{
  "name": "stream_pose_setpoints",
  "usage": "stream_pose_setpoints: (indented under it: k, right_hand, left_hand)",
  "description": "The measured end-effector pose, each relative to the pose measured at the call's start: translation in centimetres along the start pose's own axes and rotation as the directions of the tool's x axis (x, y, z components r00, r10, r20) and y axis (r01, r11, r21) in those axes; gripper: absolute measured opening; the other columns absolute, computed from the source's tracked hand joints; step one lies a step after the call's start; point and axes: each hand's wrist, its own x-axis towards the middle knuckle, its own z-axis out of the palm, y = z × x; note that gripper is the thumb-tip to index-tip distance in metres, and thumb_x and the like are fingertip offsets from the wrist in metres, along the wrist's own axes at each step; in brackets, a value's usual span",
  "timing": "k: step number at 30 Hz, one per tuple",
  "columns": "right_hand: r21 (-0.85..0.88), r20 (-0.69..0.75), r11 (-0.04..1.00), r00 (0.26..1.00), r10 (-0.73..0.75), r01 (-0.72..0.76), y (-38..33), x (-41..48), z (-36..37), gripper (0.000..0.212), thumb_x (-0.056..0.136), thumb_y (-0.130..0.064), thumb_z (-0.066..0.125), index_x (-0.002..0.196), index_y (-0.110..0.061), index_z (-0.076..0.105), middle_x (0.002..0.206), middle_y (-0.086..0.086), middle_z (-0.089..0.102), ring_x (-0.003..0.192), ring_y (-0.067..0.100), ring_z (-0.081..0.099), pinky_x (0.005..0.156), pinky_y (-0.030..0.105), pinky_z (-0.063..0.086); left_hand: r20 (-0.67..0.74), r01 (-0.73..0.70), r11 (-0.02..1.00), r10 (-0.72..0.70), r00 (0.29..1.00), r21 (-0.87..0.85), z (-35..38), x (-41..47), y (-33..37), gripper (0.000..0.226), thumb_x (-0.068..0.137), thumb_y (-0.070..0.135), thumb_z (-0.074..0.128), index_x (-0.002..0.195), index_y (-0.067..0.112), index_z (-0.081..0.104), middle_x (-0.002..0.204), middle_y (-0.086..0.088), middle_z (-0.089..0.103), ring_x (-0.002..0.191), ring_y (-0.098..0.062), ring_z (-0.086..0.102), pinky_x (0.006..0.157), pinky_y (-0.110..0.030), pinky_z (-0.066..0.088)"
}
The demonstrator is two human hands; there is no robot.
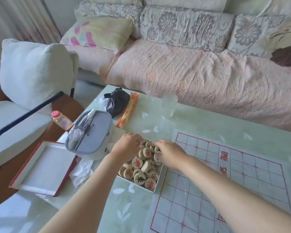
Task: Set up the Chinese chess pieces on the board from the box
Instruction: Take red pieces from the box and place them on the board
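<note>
A white box full of round wooden chess pieces with red and black characters sits on the table, at the left edge of the paper board. The board is white with a red and blue grid and carries no pieces. My left hand reaches into the far left of the box, fingers curled down among the pieces. My right hand is at the far right of the box, fingers bent onto the pieces there. Whether either hand grips a piece is hidden by the fingers.
The box lid lies upside down at the left table edge. A grey pouch, a black bag, an orange snack pack, a clear glass and a small bottle stand behind. A sofa runs along the far side.
</note>
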Motion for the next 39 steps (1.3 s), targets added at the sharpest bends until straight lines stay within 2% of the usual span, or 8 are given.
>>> stream_pose_setpoints:
  k: [5,10,16,23,28,31,35,39]
  right_hand:
    - [-0.109,-0.048,0.988,0.993,-0.112,0.106,1.8,3.9,4.3,0.055,0.095,-0.018,0.059,0.147,-0.028,0.044,0.148,-0.003,0.048,0.134,0.023,0.043,0.107,0.036,0.035]
    - [-0.218,-0.121,0.959,0.97,-0.21,0.18,3.2,6.1,7.2,0.058,0.092,-0.027,0.066,0.146,-0.031,0.045,0.143,-0.005,0.05,0.131,0.021,0.04,0.106,0.036,0.032]
    - [-0.232,-0.235,0.944,0.928,-0.289,0.235,4.4,6.2,8.9,0.05,0.09,-0.031,0.068,0.138,-0.031,0.054,0.13,-0.004,0.057,0.123,0.019,0.045,0.101,0.031,0.031]
    - [-0.114,-0.373,0.983,0.91,-0.179,0.146,3.1,1.1,8.9,0.048,0.089,-0.028,0.067,0.136,-0.028,0.055,0.124,-0.001,0.051,0.113,0.021,0.053,0.096,0.032,0.042]
    - [-0.054,-0.346,0.997,0.935,-0.076,0.061,2.3,-5.1,9.4,0.042,0.093,-0.044,0.062,0.133,-0.031,0.055,0.121,-0.004,0.048,0.107,0.016,0.057,0.094,0.029,0.047]
    - [-0.068,-0.319,0.998,0.948,-0.023,0.002,2.6,-9.5,9.5,0.038,0.094,-0.048,0.055,0.129,-0.032,0.057,0.117,-0.005,0.051,0.108,0.015,0.057,0.095,0.027,0.046]
    - [-0.106,-0.298,0.99,0.953,0.058,-0.094,3.8,-15.1,9.8,0.046,0.092,-0.047,0.054,0.134,-0.028,0.051,0.125,-0.009,0.054,0.114,0.013,0.054,0.098,0.029,0.045]
    - [-0.07,-0.314,0.979,0.936,0.162,-0.193,5.9,-19.5,11.2,0.026,0.087,-0.05,0.052,0.105,-0.032,0.055,0.104,-0.013,0.059,0.096,0.009,0.057,0.087,0.029,0.05]
  left_hand:
    - [-0.052,-0.071,0.991,0.077,0.996,0.117,3.6,0.1,-4.3,0.008,0.085,0.03,0.06,0.09,0.031,0.065,0.092,0.017,0.057,0.09,-0.011,0.057,0.073,-0.027,0.05]
    - [-0.115,-0.013,0.968,0.043,0.992,0.249,6.0,-0.5,-6.4,0.021,0.076,0.053,0.06,0.088,0.035,0.062,0.089,0.018,0.059,0.085,-0.005,0.056,0.066,-0.025,0.049]
    - [-0.211,-0.022,0.957,0.087,0.974,0.291,7.6,-0.9,-6.7,0.021,0.076,0.056,0.06,0.087,0.039,0.066,0.088,0.018,0.056,0.088,-0.006,0.052,0.058,-0.022,0.042]
    - [-0.292,-0.098,0.975,0.154,0.944,0.198,7.7,-2.7,-6.3,0.012,0.081,0.042,0.062,0.086,0.031,0.061,0.089,0.014,0.056,0.089,-0.014,0.054,0.068,-0.028,0.045]
    - [-0.379,-0.164,0.986,0.158,0.912,0.016,6.8,-6.8,-3.8,0.012,0.085,0.035,0.062,0.094,0.028,0.057,0.089,0.013,0.061,0.081,-0.014,0.059,0.068,-0.032,0.05]
    - [-0.355,-0.239,0.964,0.183,0.917,-0.12,7.7,-9.5,-1.4,0.014,0.086,0.033,0.063,0.097,0.026,0.058,0.09,0.014,0.061,0.08,-0.01,0.057,0.067,-0.028,0.049]
    - [-0.279,-0.308,0.937,0.256,0.926,-0.163,10.2,-12.2,1.5,0.013,0.09,0.031,0.059,0.102,0.026,0.062,0.095,0.01,0.063,0.083,-0.012,0.059,0.069,-0.025,0.048]
    - [-0.189,-0.318,0.929,0.284,0.94,-0.186,13.2,-13.6,3.8,0.013,0.091,0.031,0.058,0.103,0.028,0.063,0.096,0.011,0.06,0.086,-0.015,0.058,0.066,-0.024,0.046]
